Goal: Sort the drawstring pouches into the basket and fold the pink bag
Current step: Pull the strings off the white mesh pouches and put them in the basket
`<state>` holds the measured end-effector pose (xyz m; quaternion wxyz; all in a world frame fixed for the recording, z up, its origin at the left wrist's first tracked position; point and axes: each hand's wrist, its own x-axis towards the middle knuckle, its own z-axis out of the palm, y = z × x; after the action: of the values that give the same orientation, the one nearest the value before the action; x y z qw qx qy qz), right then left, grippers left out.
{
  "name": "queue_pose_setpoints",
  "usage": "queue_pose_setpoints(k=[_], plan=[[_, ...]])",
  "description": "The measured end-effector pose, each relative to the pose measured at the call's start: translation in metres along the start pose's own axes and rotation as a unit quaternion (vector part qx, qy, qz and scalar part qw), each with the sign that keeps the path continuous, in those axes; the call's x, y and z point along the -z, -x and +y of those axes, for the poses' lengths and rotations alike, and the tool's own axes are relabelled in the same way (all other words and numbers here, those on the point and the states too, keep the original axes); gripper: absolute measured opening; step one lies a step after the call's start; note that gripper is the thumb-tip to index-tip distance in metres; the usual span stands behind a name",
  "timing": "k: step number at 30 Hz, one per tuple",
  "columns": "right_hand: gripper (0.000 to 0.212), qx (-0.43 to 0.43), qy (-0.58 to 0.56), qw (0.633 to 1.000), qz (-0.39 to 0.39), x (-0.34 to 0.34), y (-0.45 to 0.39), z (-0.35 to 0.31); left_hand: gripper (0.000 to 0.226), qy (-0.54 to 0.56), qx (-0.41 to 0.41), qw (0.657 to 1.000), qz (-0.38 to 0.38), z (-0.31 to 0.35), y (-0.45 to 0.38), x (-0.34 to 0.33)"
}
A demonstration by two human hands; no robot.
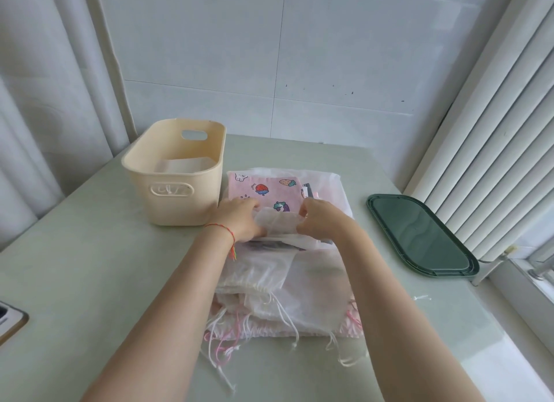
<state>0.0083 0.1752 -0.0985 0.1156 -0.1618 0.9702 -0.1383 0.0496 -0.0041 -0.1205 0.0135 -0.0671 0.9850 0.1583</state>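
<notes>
Bright, soft daylight from the right; wide-angle bending at edges.

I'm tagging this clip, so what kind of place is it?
Probably a room at home: a pale table against a tiled wall, with blinds at a window and a storage basket for cloth pouches.

Table (90,266): basket (177,174) at rear left, one folded pouch (183,165) inside. Pile of drawstring pouches (284,281) at centre, just right of basket; printed bag (263,189) on its far part. Small pouch (277,223) between left hand (239,219) and right hand (320,219), above pile. Lid (422,237) at right, apart from pile.
</notes>
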Motion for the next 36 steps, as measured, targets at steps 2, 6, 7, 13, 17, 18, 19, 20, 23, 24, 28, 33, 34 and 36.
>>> queue_pose_setpoints(k=[2,6,7,13,17,18,19,20,23,24,28,33,34,36], plan=[[0.017,0.001,0.005,1.0,-0.019,0.005,-0.003,0.001,0.063,-0.012,0.004,1.0,-0.004,0.002,-0.002,0.0],[0.035,0.025,0.012,1.0,-0.003,0.023,0.007,0.001,0.035,-0.042,0.011,0.998,-0.046,0.012,0.0,0.022],[0.033,0.036,0.002,0.999,0.007,0.026,0.01,0.002,0.039,-0.037,0.011,0.998,-0.055,0.013,0.0,0.027],[0.016,0.071,-0.047,0.987,0.132,0.056,0.025,0.004,0.035,0.178,-0.078,0.981,-0.002,0.019,0.011,0.06],[0.033,0.113,-0.054,0.987,0.106,0.077,0.036,-0.01,0.038,0.179,-0.109,0.972,0.105,0.021,0.014,0.078],[0.041,0.128,-0.063,0.986,0.082,0.082,0.04,-0.018,0.036,0.175,-0.11,0.97,0.131,0.02,0.014,0.083],[0.044,0.142,-0.064,0.986,0.064,0.087,0.045,-0.026,0.035,0.169,-0.113,0.966,0.157,0.019,0.013,0.087],[0.044,0.153,-0.053,0.986,0.049,0.091,0.048,-0.035,0.034,0.156,-0.117,0.965,0.177,0.018,0.015,0.092],[0.037,0.172,-0.002,0.984,0.053,0.099,0.043,-0.062,0.026,0.131,-0.135,0.957,0.22,0.011,0.019,0.103],[0.033,0.174,0.011,0.982,0.067,0.1,0.037,-0.074,0.022,0.141,-0.136,0.952,0.233,0.004,0.021,0.107],[0.014,0.138,0.061,0.977,0.151,0.1,0.015,-0.111,0.032,0.098,-0.064,0.952,0.284,-0.036,0.018,0.116],[0.017,0.123,-0.059,0.954,0.268,0.092,-0.013,-0.163,0.051,0.154,0.203,0.933,0.255,-0.114,0.021,0.127],[0.011,0.143,-0.1,0.945,0.276,0.089,-0.015,-0.175,0.051,0.222,0.209,0.923,0.236,-0.124,0.021,0.127],[0.007,0.177,-0.138,0.928,0.297,0.082,-0.018,-0.193,0.049,0.332,0.19,0.895,0.232,-0.131,0.02,0.123]])
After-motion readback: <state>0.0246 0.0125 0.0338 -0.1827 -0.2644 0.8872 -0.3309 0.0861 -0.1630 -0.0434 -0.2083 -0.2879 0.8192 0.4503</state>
